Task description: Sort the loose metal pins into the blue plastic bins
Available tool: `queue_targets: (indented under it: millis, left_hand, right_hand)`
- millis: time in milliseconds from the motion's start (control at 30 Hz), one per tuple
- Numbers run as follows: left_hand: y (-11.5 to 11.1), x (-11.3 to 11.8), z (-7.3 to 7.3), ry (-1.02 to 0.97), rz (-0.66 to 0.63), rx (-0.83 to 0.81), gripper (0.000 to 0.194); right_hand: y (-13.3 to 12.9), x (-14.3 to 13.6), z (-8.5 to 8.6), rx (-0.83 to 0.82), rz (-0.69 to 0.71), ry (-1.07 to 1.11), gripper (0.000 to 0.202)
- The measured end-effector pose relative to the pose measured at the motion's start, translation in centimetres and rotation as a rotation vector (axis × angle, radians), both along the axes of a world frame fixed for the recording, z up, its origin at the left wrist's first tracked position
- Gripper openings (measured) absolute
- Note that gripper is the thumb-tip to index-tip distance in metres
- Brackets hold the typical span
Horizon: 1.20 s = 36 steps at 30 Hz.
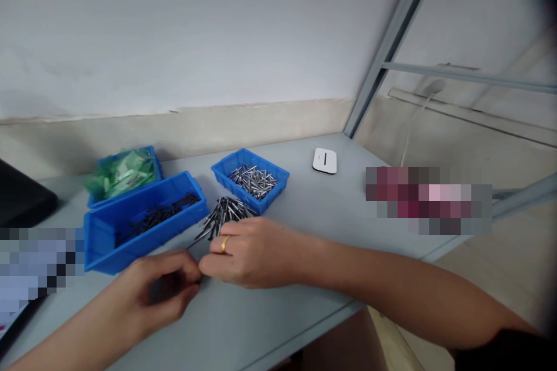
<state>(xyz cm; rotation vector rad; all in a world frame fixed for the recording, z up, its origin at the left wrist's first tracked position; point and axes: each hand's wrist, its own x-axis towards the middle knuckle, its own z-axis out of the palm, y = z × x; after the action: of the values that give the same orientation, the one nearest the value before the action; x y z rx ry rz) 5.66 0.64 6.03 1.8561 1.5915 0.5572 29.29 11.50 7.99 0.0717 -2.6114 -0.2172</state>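
Dark and silvery screw-like pieces lie in a loose pile (225, 213) on the grey table (243, 324). My right hand (248, 252), with a gold ring, is closed at the near edge of the pile; what its fingertips hold is hidden. Just left of it, my left hand (163, 284) is pinched closed, its fingertips close to the right hand's. A thin dark piece shows above the left fingers, but what they grip is unclear. Dark pieces lie in a long blue bin (98, 246) beyond the left hand. Silvery pieces fill part of a smaller blue bin (265, 203) behind the pile.
Green plastic packets (126, 174) fill another blue bin (155, 163) at the back left. A white square device (324, 161) sits near the wall. At the left are a black object (24, 197) and a blurred screen-like item (35, 278). A metal frame (383, 64) stands at the right.
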Motion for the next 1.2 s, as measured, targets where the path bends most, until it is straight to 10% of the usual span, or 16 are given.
queue_targets:
  millis: [267, 600, 1200]
  left_hand:
    - [-0.7, 1.5, 2.2, -0.078, 0.267, 0.042, 0.031]
    - [-1.3, 1.2, 1.7, -0.246, 0.249, 0.135, 0.020]
    - [-0.7, 2.4, 3.8, -0.272, 0.254, -0.114, 0.024]
  right_hand:
    - [-0.2, -0.5, -0.8, -0.052, -0.097, 0.007, 0.025]
    - [-1.0, -0.7, -0.7, -0.440, -0.045, 0.026, 0.022]
    - [0.3, -0.3, -1.0, -0.036, 0.076, 0.216, 0.027]
